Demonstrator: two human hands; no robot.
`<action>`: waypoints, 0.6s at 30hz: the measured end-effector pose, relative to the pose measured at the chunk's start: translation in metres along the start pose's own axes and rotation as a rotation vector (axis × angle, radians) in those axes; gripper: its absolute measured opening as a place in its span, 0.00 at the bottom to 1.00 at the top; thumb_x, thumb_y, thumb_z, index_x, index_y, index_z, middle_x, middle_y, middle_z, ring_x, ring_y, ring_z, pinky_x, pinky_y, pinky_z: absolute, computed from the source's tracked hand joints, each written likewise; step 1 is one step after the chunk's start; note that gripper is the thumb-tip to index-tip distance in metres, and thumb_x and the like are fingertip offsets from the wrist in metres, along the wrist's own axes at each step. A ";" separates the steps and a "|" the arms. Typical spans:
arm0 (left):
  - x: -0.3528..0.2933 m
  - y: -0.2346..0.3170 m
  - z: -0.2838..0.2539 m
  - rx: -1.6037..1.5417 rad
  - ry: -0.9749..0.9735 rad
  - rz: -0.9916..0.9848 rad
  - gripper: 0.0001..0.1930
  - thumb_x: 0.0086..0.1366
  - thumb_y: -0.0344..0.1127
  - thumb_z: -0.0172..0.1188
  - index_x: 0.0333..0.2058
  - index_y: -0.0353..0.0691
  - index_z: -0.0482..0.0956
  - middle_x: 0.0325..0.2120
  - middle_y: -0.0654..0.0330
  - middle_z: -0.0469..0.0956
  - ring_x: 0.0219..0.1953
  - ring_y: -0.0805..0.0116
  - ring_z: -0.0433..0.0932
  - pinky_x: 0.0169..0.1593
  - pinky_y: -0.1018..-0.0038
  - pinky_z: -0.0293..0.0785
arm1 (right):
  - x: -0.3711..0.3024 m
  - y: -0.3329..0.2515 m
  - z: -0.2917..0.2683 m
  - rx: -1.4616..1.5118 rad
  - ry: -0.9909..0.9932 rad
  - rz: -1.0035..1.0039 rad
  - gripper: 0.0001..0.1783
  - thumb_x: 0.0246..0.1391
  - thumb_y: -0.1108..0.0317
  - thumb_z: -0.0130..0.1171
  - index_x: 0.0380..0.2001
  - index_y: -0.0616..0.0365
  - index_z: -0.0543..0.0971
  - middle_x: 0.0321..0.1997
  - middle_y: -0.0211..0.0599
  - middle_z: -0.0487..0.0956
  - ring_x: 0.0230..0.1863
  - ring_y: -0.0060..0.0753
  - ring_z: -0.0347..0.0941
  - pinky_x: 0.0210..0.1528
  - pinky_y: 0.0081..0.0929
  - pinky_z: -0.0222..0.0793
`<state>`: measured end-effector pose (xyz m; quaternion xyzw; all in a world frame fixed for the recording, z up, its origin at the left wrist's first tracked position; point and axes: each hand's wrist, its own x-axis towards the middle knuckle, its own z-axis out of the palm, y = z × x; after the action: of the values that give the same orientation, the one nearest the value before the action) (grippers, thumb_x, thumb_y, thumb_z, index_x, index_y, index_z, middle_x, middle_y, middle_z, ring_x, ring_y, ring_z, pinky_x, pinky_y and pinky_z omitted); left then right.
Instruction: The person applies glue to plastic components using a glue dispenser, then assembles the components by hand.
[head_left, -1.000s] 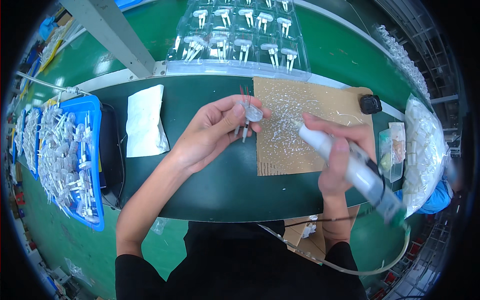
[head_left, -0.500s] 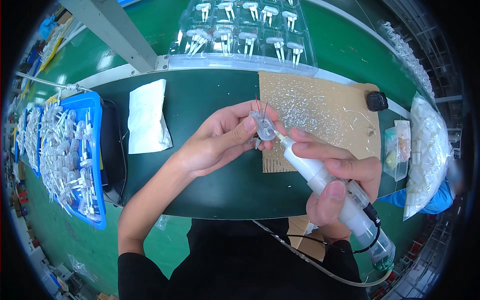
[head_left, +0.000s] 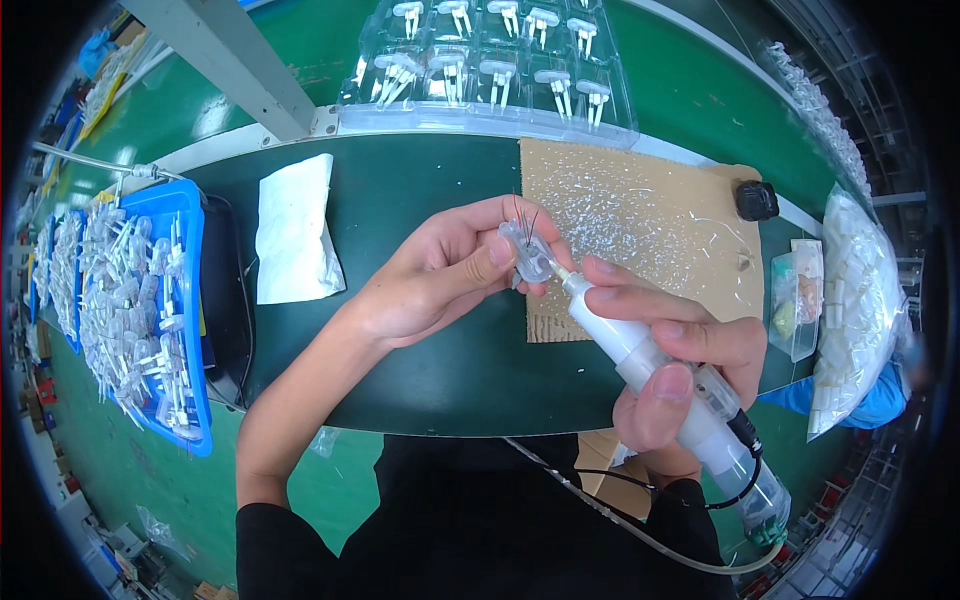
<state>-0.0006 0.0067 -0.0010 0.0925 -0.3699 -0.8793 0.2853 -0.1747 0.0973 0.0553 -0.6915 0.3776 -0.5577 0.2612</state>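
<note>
Between the thumb and fingers of my left hand (head_left: 440, 265) is a small clear plastic housing (head_left: 529, 252), with thin red and dark wires standing up from it. My right hand (head_left: 690, 365) is wrapped round a white glue dispenser (head_left: 622, 343), a thick syringe-like barrel that slants down to the right. Its narrow tip meets the near right edge of the housing, or lies very close to it. A cable and a hose run from the dispenser's rear end toward my body. Both hands are above the dark green table (head_left: 420, 385).
A cardboard sheet (head_left: 690, 230) strewn with white scraps lies at the right, a black object (head_left: 755, 200) on its corner. At the left are a white cloth (head_left: 294, 235) and a blue bin (head_left: 200, 300) of similar parts. A clear tray (head_left: 480, 120) stands beyond the table.
Hands and dispenser are almost where they were. The clear housing has turned slightly in my left fingers, and its wires lean a little differently.
</note>
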 end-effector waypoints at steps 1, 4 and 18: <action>0.000 0.000 0.000 -0.006 -0.002 0.000 0.20 0.62 0.44 0.56 0.46 0.36 0.66 0.40 0.59 0.72 0.43 0.71 0.71 0.50 0.74 0.66 | 0.000 0.000 0.000 -0.001 0.000 0.000 0.11 0.61 0.63 0.39 0.36 0.61 0.55 0.39 0.64 0.74 0.46 0.60 0.73 0.52 0.48 0.69; 0.000 0.001 0.000 -0.015 -0.013 0.003 0.20 0.62 0.43 0.57 0.46 0.36 0.66 0.40 0.59 0.72 0.43 0.70 0.71 0.50 0.74 0.66 | -0.001 -0.001 0.002 0.028 0.025 -0.005 0.11 0.61 0.64 0.39 0.36 0.61 0.55 0.39 0.64 0.74 0.46 0.60 0.74 0.52 0.48 0.69; -0.001 0.000 -0.002 -0.020 -0.062 0.013 0.20 0.62 0.45 0.56 0.45 0.37 0.66 0.41 0.56 0.72 0.44 0.69 0.70 0.50 0.73 0.64 | 0.000 0.000 0.000 0.118 -0.019 -0.072 0.09 0.60 0.68 0.38 0.37 0.63 0.56 0.39 0.66 0.74 0.46 0.62 0.73 0.52 0.48 0.68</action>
<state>0.0005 0.0064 -0.0024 0.0600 -0.3706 -0.8835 0.2802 -0.1749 0.0974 0.0557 -0.6933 0.3164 -0.5816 0.2846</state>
